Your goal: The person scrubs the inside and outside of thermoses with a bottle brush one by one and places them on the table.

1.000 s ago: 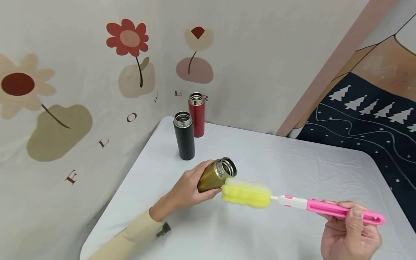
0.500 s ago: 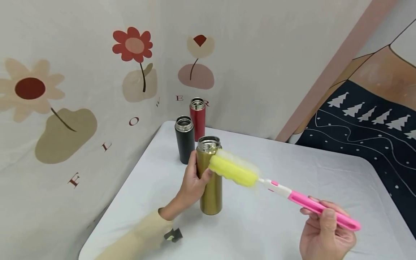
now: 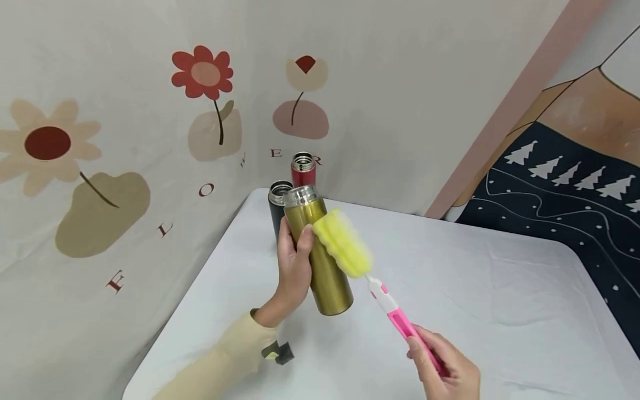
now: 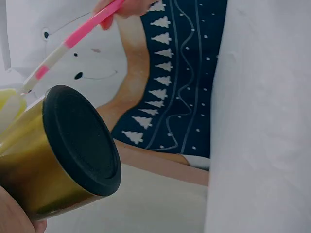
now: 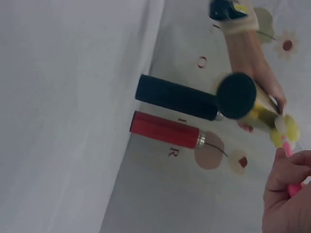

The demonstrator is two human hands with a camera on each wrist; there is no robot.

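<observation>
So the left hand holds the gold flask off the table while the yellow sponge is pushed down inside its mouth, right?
Not quite. In the head view the yellow sponge lies against the outside of the gold flask, not inside its mouth. The left hand does hold the flask off the table.

The left hand [image 3: 294, 261] is raised with fingers curled in a grip; the right hand [image 3: 447, 373] is low, fingers pinched.

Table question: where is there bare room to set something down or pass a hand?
The table is bare across its whole right side and along the front right. The far left corner is crowded: the black flask and red flask stand close together there. Just in front, the left hand holds the gold flask lifted, with the yellow sponge brush against it, held by the right hand.
</observation>
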